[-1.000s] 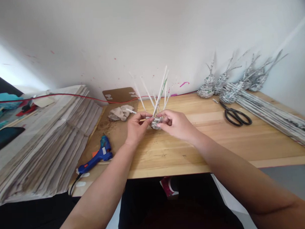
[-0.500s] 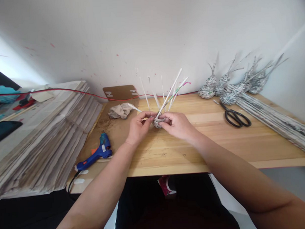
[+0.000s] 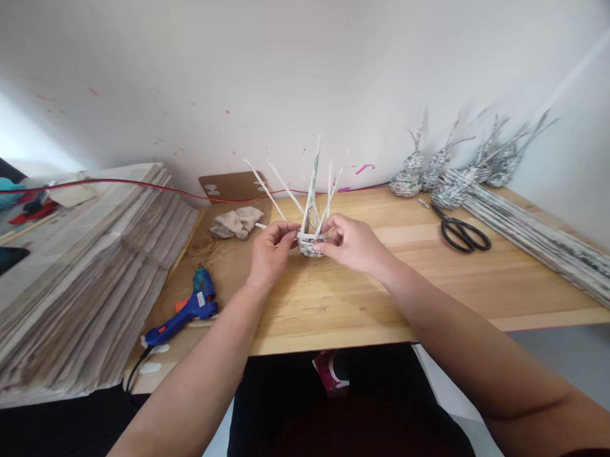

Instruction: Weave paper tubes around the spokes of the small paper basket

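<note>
A small basket woven from rolled newspaper strips (image 3: 309, 245) is between my two hands, just over the wooden table (image 3: 327, 301). Several pale paper stakes (image 3: 311, 188) stick up and fan out from its rim. My left hand (image 3: 276, 249) pinches a paper strip at the basket's left edge, thumb against fingers. On the other side, my right hand (image 3: 348, 243) grips the right wall, its thumb on the front and its fingers behind. The fingertips partly hide the rim.
Left lie a blue glue gun (image 3: 182, 313), a crumpled cloth (image 3: 236, 222) and a tall newspaper stack (image 3: 101, 275). Black scissors (image 3: 464, 235) rest on the right, near several woven paper pieces (image 3: 407, 178) and long paper rolls (image 3: 540, 240). A red cable (image 3: 183, 187) runs along the back.
The basket has turned, so its stakes point differently and more of its front wall shows. My left hand has moved slightly left, away from the middle. The view has shifted a little.
</note>
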Action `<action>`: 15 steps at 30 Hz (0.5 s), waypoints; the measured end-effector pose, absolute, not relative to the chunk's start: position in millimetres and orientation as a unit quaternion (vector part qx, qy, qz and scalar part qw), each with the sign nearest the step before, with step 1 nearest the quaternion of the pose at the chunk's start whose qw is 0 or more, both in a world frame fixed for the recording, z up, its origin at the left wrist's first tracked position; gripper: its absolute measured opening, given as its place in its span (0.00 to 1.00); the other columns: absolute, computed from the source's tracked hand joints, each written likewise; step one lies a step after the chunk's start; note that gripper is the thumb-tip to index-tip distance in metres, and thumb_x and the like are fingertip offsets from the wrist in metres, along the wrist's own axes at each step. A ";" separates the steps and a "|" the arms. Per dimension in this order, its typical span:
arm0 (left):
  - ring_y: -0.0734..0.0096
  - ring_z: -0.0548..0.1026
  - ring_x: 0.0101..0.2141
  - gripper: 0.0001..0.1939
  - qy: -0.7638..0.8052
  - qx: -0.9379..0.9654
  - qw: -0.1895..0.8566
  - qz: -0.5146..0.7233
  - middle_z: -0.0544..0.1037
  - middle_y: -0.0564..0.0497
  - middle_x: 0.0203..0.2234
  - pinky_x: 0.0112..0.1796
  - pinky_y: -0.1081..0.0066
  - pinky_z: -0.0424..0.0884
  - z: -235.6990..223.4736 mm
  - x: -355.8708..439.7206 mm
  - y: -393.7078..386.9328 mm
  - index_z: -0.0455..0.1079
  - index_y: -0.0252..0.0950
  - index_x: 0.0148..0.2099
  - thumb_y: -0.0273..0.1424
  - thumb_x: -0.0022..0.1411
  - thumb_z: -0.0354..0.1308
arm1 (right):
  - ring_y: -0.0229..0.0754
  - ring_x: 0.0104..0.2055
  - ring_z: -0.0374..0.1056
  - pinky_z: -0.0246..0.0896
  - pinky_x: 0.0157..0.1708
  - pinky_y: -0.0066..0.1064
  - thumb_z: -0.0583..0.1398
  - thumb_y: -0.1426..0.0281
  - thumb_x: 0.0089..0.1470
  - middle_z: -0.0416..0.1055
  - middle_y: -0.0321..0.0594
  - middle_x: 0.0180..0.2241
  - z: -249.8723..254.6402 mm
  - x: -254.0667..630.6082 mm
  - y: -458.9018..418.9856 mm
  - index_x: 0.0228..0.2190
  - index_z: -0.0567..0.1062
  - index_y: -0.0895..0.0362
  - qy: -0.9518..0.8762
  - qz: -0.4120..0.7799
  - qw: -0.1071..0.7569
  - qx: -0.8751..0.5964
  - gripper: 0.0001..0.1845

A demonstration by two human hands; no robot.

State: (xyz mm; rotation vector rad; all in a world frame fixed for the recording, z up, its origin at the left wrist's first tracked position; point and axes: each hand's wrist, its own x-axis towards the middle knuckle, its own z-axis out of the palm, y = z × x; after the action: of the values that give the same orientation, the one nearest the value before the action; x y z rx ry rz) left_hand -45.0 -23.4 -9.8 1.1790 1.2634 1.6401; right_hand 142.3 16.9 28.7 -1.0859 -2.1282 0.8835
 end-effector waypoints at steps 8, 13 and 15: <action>0.71 0.78 0.33 0.14 0.488 0.456 0.403 0.625 0.81 0.50 0.32 0.40 0.69 0.77 -15.8 -51.2 -19.1 0.76 0.33 0.39 0.35 0.51 0.68 | 0.35 0.25 0.63 0.51 0.29 0.27 0.68 0.65 0.47 0.70 0.31 0.24 27.4 138.2 12.9 0.34 0.72 0.56 -0.822 0.276 0.278 -0.413 0.13; 0.70 0.79 0.32 0.16 0.487 0.461 0.414 0.616 0.81 0.49 0.31 0.40 0.67 0.77 -10.0 -51.6 -22.7 0.76 0.33 0.38 0.37 0.50 0.70 | 0.36 0.25 0.62 0.51 0.29 0.27 0.68 0.64 0.47 0.70 0.32 0.24 27.3 138.6 12.2 0.33 0.72 0.55 -0.823 0.278 0.278 -0.409 0.13; 0.69 0.79 0.32 0.17 0.482 0.464 0.420 0.613 0.81 0.49 0.31 0.40 0.67 0.77 -7.5 -52.0 -24.0 0.76 0.33 0.38 0.39 0.49 0.71 | 0.36 0.25 0.62 0.51 0.28 0.28 0.68 0.64 0.47 0.69 0.32 0.24 27.1 138.8 12.1 0.33 0.72 0.55 -0.824 0.280 0.278 -0.407 0.13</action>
State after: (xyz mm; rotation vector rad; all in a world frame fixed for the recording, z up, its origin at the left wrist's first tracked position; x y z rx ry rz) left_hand -52.0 -24.0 -7.5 1.1636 1.2083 1.5378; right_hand 138.8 12.1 27.1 -1.0911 -2.2122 0.7510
